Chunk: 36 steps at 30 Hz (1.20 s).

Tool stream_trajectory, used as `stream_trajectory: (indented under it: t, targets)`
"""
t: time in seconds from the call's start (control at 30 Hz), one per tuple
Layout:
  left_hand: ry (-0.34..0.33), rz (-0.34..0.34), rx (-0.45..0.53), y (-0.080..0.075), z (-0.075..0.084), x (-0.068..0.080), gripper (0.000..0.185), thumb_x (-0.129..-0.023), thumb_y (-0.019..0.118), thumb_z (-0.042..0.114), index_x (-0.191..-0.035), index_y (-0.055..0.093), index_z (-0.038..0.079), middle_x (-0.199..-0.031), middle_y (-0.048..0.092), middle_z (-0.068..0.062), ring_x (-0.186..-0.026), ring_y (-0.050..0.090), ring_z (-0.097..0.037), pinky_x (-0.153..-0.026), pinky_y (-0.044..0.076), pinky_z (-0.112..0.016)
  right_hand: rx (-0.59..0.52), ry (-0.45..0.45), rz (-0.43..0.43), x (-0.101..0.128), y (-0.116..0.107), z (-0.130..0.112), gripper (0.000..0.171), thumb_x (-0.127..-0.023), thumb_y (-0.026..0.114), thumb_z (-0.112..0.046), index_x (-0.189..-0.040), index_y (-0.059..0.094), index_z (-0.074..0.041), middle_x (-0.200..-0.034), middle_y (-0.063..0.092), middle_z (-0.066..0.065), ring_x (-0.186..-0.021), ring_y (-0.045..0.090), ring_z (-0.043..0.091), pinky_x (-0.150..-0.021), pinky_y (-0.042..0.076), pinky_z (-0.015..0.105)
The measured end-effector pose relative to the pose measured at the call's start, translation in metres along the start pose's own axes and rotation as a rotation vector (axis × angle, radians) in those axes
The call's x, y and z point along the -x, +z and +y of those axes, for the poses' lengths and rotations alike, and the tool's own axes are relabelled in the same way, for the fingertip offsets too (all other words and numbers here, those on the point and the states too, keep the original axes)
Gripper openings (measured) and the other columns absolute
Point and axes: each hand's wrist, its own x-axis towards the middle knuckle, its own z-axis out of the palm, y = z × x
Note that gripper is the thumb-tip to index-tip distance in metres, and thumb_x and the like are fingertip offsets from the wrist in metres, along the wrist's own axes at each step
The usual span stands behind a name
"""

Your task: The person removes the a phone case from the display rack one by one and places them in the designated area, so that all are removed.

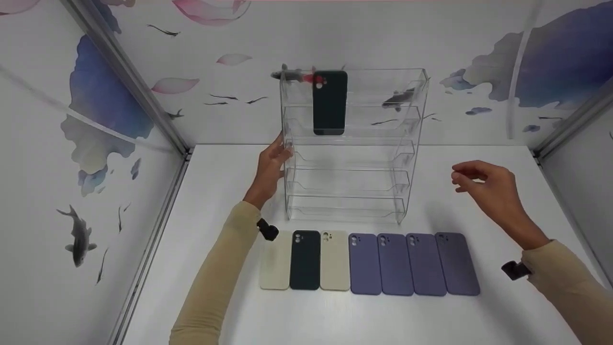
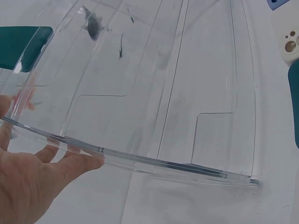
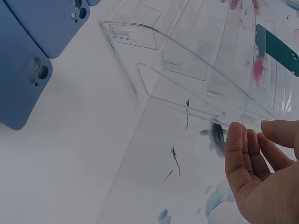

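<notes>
A clear acrylic tiered display rack (image 1: 352, 195) stands upright on the white table. In its top tier, left of centre, a dark green phone case (image 1: 330, 103) is propped up. My left hand (image 1: 269, 170) holds the rack's left side edge, with thumb and fingers around it in the left wrist view. My right hand (image 1: 493, 189) hovers right of the rack, its fingers loosely curled and nothing between them. Before the rack lie a row of phone cases: a cream case (image 1: 335, 261), another dark green case (image 1: 305, 261), a second cream case (image 1: 274, 268) and several purple cases (image 1: 365, 263).
White panels printed with fish, petals and blue washes enclose the table (image 1: 316, 318) at the back and sides. Metal framing (image 1: 165, 120) runs along the left corner. The row of cases lies close to the rack's front foot.
</notes>
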Motion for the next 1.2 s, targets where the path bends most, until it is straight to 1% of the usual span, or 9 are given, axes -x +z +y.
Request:
stream_trajectory:
  t: [0.07,0.2,0.4,0.63,0.8,0.93,1.07,1.2]
  targets:
    - [0.0,-0.004,-0.006,0.0,0.0,0.001,0.067,-0.115,0.057,0.032,-0.176,0.031,0.029,-0.173,0.041,-0.015,-0.154,0.045,-0.032,-0.12,0.041,-0.068,-0.003,-0.012,0.0,-0.003,0.002,-0.004,0.021,-0.102,0.076,0.005,-0.123,0.078,0.007,-0.109,0.076,0.024,-0.088,0.071,-0.005,-0.075,0.057,0.01]
    - [0.009,-0.02,-0.003,-0.001,0.0,0.002,0.068,-0.115,0.056,0.033,-0.177,0.029,0.028,-0.174,0.039,-0.016,-0.157,0.043,-0.034,-0.12,0.041,-0.069,-0.017,-0.032,-0.006,-0.01,0.005,-0.013,0.02,-0.103,0.075,0.003,-0.123,0.079,0.006,-0.109,0.076,0.023,-0.087,0.072,-0.004,-0.075,0.057,0.011]
    - [0.011,-0.021,-0.004,0.0,0.0,0.001,0.067,-0.115,0.056,0.031,-0.177,0.029,0.028,-0.174,0.038,-0.018,-0.157,0.043,-0.034,-0.12,0.041,-0.067,-0.033,-0.059,-0.018,-0.021,0.01,-0.023,0.021,-0.103,0.074,0.003,-0.124,0.078,0.005,-0.109,0.076,0.022,-0.089,0.072,-0.001,-0.077,0.057,0.01]
    - [0.006,-0.017,-0.005,0.0,-0.001,0.0,0.066,-0.116,0.055,0.028,-0.177,0.029,0.027,-0.173,0.038,-0.021,-0.157,0.042,-0.038,-0.119,0.043,-0.067,-0.026,-0.068,-0.024,-0.036,0.014,-0.037,0.02,-0.104,0.075,-0.001,-0.124,0.079,0.004,-0.109,0.077,0.021,-0.087,0.071,-0.006,-0.079,0.055,0.008]
    - [-0.008,-0.008,0.001,-0.001,0.0,0.0,0.067,-0.115,0.057,0.031,-0.176,0.03,0.028,-0.173,0.039,-0.02,-0.153,0.046,-0.033,-0.118,0.045,-0.066,-0.028,-0.073,-0.02,-0.048,0.019,-0.048,0.02,-0.105,0.076,-0.004,-0.124,0.08,0.002,-0.112,0.077,0.02,-0.086,0.072,-0.003,-0.083,0.054,0.008]
    - [-0.014,-0.003,-0.001,-0.001,0.001,0.0,0.067,-0.115,0.058,0.032,-0.176,0.031,0.029,-0.174,0.039,-0.019,-0.153,0.046,-0.032,-0.118,0.045,-0.066,-0.019,-0.071,-0.017,-0.059,0.026,-0.055,0.02,-0.105,0.076,-0.008,-0.123,0.08,0.0,-0.113,0.078,0.018,-0.087,0.072,-0.001,-0.085,0.054,0.009]
    - [-0.019,0.004,-0.015,-0.001,0.002,0.001,0.066,-0.115,0.057,0.033,-0.176,0.031,0.029,-0.174,0.039,-0.017,-0.153,0.046,-0.032,-0.119,0.042,-0.068,-0.008,-0.086,-0.019,-0.069,0.034,-0.062,0.019,-0.106,0.076,-0.009,-0.122,0.081,-0.001,-0.114,0.078,0.015,-0.093,0.069,-0.003,-0.087,0.053,0.01]
    - [-0.005,-0.002,-0.026,0.0,0.002,0.002,0.067,-0.115,0.055,0.03,-0.177,0.029,0.027,-0.174,0.039,-0.018,-0.156,0.044,-0.033,-0.12,0.041,-0.068,-0.009,-0.113,-0.03,-0.079,0.043,-0.069,0.02,-0.105,0.076,-0.009,-0.123,0.08,0.0,-0.115,0.078,0.015,-0.099,0.067,-0.004,-0.089,0.052,0.01]
